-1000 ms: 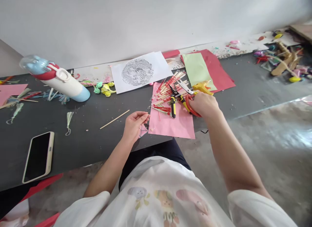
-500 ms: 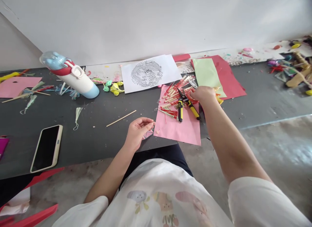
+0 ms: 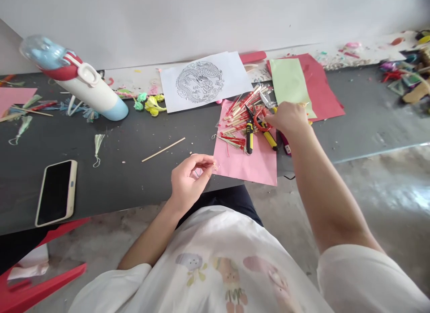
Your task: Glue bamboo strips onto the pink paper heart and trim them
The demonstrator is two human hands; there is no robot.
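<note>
My left hand [image 3: 190,178] is at the table's near edge, thumb and forefinger pinched on something tiny and pale. Under its palm shows a small pink piece with dark lines [image 3: 197,172]. My right hand [image 3: 289,116] reaches over the right side of the pile, its thumb beside the red-handled scissors [image 3: 261,120]; its other fingers are hidden beneath it. Yellow-and-black pliers [image 3: 249,136] lie open on the pink paper [image 3: 247,167], among several red-tipped sticks [image 3: 240,113]. Below my right hand shows the end of a magenta object [image 3: 285,145].
A white-and-blue bottle [image 3: 90,95] stands at the left, behind a phone [image 3: 57,192]. A thin stick [image 3: 163,149] and a pale tassel [image 3: 98,149] lie between. Behind are a dragon drawing [image 3: 204,82], green paper [image 3: 290,82] and red paper [image 3: 322,89].
My right hand has shifted slightly right, off the scissors' handles, which now show more. My left hand keeps its pinch. The whole view has tilted and shifted a little.
</note>
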